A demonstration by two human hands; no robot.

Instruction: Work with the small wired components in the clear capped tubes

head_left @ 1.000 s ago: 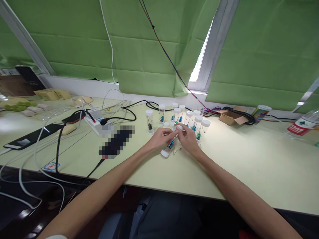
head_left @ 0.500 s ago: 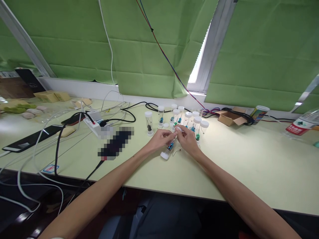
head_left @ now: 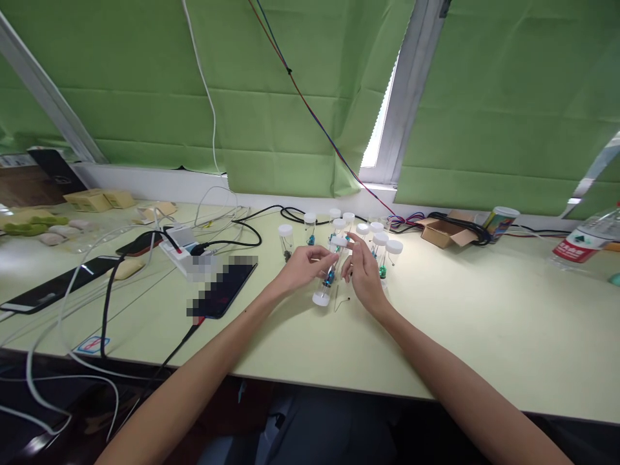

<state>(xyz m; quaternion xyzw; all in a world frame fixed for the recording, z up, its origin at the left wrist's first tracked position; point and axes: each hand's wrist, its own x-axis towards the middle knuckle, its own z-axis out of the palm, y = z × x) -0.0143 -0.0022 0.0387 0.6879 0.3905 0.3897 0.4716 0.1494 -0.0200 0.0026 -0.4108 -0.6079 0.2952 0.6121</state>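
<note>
My left hand [head_left: 305,268] has its fingers closed round a clear tube [head_left: 323,289] that has a white cap at each end and a blue part inside. The tube tilts slightly over the table. At its right stands my right hand [head_left: 367,274], fingers apart and loosely bent, with the index fingertip by the upper white cap [head_left: 339,241]. Just below the hands a thin bent wire [head_left: 340,305] lies on the table. Behind them stand several similar capped tubes [head_left: 310,219] with blue or green parts; my hands partly hide some of them.
A phone [head_left: 227,290] on a cable and a white power strip [head_left: 181,252] lie to the left among loose cables. An open cardboard box [head_left: 440,231], a printed can [head_left: 501,223] and a large bottle [head_left: 584,242] stand to the right. The table's front edge runs beneath my forearms.
My right hand has come off the tube's upper cap and its fingers have spread. The tube stands more upright in my left hand. The view has shifted slightly.
</note>
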